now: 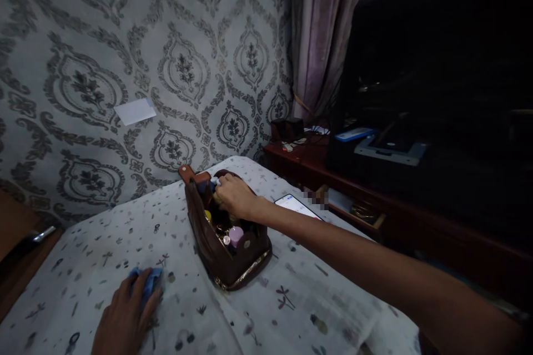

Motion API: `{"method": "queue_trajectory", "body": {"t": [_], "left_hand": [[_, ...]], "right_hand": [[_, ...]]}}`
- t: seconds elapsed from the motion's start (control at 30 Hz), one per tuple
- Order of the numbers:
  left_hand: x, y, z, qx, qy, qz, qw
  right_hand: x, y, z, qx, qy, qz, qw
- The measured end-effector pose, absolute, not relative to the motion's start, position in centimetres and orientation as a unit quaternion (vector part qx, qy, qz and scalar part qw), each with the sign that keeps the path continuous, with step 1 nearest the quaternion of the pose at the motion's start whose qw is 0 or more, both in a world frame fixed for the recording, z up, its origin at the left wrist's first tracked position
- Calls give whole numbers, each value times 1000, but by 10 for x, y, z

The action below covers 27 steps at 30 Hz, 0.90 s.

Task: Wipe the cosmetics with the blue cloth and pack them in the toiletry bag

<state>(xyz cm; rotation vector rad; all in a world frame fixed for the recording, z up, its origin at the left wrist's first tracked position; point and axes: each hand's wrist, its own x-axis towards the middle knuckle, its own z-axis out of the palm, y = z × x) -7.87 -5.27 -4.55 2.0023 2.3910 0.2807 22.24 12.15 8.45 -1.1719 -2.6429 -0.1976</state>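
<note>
A dark brown zip bag [208,249] stands open on the printed white sheet [179,310]. My right hand [234,195] reaches into its far end, fingers curled down at a small whitish item that I cannot name. Inside the bag are a round pink-lilac item [236,236], something yellow [207,215] and small gold-coloured pieces; my hand and the bag's wall hide the rest. To the left of the bag, my left hand [127,310] is closed around a crumpled blue cloth [145,283] on the sheet.
A phone [296,206] with a lit screen lies right of the bag, partly behind my forearm. Beyond it stand a red-brown cabinet [308,163] with an open drawer [358,213] and a large dark screen [437,61]. A patterned wall [183,66] borders the far side.
</note>
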Motion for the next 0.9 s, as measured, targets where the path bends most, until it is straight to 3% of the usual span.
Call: {"method": "queue_trajectory", "body": {"t": [0.27,0.67,0.9], "left_hand": [[-87,-59,-41,640,762,100,5],[-101,-67,-36,639,756,141,13],[-127,-64,-25,619,769,82,-138]], "right_hand": [[221,119,88,-378,-908,-42,173],[215,109,82,-374,-909,48,175],[227,108,79,-360,-901,70,232]]}}
